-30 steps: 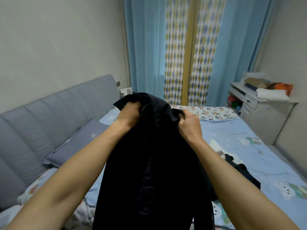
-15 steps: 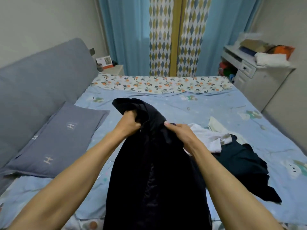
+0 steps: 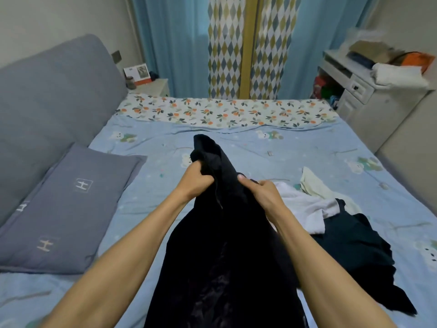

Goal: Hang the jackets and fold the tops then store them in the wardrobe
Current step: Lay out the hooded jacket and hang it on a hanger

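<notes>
We had brought the black jacket (image 3: 224, 245) down from chest height, where it blocked the curtains, to low over the near-middle of the bed (image 3: 295, 150) — the view tipped down with it, so the whole mattress showed. Left hand (image 3: 195, 179) was clenched on a bunch of fabric at the collar end; right hand (image 3: 261, 192) gripped the opposite edge, fingers (image 3: 243, 179) curled over the cloth, thumb on top. Both fists sat closer together than a second before. The jacket body hung down toward us between the forearms, its far tip poking up past the left hand.

Our read: the garment was being gathered or sorted at the neck, not yet on a hanger — no hanger visible, wardrobe out of view. So the hanging step looked barely started.

Right of the jacket on the bed lay the rest of the pile: a white top (image 3: 307, 209), a pale cloth (image 3: 314, 183) just beyond it, and a dark garment (image 3: 359, 256) nearer us, all unfolded. Grey pillow (image 3: 68, 204) sat left, clear of the work.
</notes>
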A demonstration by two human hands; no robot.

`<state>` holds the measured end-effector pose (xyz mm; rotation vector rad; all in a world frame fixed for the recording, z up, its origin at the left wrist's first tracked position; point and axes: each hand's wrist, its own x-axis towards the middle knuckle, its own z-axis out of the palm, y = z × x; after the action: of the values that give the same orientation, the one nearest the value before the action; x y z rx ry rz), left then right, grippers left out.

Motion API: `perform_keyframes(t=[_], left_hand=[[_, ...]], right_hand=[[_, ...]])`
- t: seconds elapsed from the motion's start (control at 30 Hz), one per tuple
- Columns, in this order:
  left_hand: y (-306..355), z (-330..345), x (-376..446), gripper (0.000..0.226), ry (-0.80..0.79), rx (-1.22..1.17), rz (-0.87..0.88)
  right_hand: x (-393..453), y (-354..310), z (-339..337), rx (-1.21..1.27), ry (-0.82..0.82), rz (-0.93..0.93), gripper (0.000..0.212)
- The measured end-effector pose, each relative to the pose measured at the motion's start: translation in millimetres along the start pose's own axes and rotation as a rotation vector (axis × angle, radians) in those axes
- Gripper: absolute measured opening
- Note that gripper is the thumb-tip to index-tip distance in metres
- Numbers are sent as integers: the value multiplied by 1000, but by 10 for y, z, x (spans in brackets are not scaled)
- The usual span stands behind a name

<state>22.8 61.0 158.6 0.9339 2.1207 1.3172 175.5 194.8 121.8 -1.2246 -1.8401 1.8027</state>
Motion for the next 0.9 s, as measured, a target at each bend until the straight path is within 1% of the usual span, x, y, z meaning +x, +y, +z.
perform_keyframes(t=[0.07,0.1,0.17,0.2,0.23,0.3,0.33,0.37,0.4,0.43,0.47,0.5,0.57,0.63,0.8,0.87,0.9], left_hand=[[-67,48,59,30,42,-182,18],[-82,90,154,31,71,-199,36],[-139,125,343,27,112,-151,29],[-190,158,485,27,111,-94,5],[-267,207,653,30,77,-16,-39],[-476,299,887,50,-23,176,-168],[-598,342,924,61,-56,268,-246],[-722,383,927,65,-76,338,-314],[-906,472,876,63,-88,364,-366],[-1028,501,809,55,-97,367,-391],[-1246,589,709,46,-125,357,-431],[-1391,621,634,38,-143,353,-469],[-1730,695,475,30,-175,338,-554],[-2023,737,356,27,-159,313,-610],[-2663,790,88,17,-93,277,-719],[-2999,753,53,22,-21,266,-762],[-3157,734,36,29,7,272,-770]], right_hand=[[86,52,-19,3,20,-95,35],[171,66,-50,56,53,-161,31],[317,59,-79,136,115,-218,19],[443,69,-109,122,129,-192,11],[569,85,-151,80,127,-135,17],[784,227,-222,-89,107,29,44],[851,325,-254,-183,93,83,52],[898,428,-285,-269,65,103,51],[925,605,-317,-335,33,113,41],[915,711,-329,-379,6,115,30],[890,885,-342,-398,-34,139,24],[882,998,-351,-408,-60,159,23],[864,1221,-344,-424,-101,197,25],[896,1401,-295,-433,-111,226,26],[1079,1805,86,-423,-162,303,12],[1200,1949,364,-409,-201,327,8],[1246,2020,503,-396,-213,335,8]])
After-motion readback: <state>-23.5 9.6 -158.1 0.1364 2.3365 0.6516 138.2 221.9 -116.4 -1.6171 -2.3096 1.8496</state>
